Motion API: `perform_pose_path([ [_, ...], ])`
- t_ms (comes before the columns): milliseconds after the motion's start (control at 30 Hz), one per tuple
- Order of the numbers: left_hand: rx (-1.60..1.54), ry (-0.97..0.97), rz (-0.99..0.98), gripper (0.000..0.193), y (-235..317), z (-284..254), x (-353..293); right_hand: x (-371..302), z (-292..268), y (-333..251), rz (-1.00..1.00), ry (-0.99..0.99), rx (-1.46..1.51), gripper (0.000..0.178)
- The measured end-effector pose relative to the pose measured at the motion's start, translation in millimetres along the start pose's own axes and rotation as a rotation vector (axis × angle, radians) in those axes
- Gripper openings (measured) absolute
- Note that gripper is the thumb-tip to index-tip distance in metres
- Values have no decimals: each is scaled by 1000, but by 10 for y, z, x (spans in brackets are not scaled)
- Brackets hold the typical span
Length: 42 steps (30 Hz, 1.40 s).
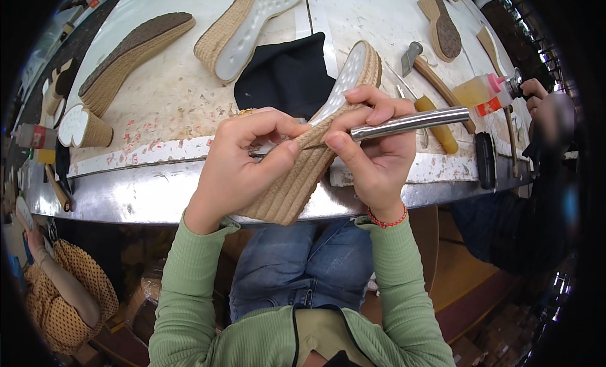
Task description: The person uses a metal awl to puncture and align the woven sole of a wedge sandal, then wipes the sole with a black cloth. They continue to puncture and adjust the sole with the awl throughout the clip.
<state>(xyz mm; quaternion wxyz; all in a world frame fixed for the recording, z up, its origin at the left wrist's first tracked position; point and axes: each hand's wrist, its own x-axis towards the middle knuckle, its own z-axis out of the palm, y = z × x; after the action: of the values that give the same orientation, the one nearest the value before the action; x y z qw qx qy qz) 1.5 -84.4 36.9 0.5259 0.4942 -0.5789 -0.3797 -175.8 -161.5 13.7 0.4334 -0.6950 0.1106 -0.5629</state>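
A wedge shoe sole [291,189], wrapped in tan braided rope with a white dimpled top, stands tilted between my hands at the table's front edge. My left hand [235,162] is closed on its side, thumb and fingers pinching the braid. In my right hand [379,168] is a tool with a shiny round metal handle [413,123], its thin tip pointing left against the braid near my left thumb. The right fingers also press on the sole's rim. Where the tip ends is hidden by my left fingers. A black cloth [284,73] lies just behind the sole.
More wedge soles [136,54] lie on the white, stained table [164,117]. At the right are a hammer [442,86], a yellow-handled awl [437,124], a black object [485,160] and a squeeze bottle [483,92]. Other people [69,291] sit at both sides.
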Motion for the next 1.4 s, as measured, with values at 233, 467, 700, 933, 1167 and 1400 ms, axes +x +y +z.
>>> perform_pose_path([
  [233,-24,-11,6,21,-10,-15,-2,6,71,-57,73,65,22,44],
  [467,-3,-55,-45,26,11,-24,4,9,14,-79,125,-10,50,43],
  [700,-50,-64,31,29,-38,-13,16,21,9,9,-43,-17,-23,41],
  [933,-67,-74,8,29,-66,-17,9,25,-6,-54,49,-29,-30,43],
  [1167,-46,-89,-8,29,-55,-24,5,20,11,-64,32,-34,-56,43],
  [1400,-22,-71,-2,28,-58,-11,1,-18,164,-46,1,81,-72,42],
])
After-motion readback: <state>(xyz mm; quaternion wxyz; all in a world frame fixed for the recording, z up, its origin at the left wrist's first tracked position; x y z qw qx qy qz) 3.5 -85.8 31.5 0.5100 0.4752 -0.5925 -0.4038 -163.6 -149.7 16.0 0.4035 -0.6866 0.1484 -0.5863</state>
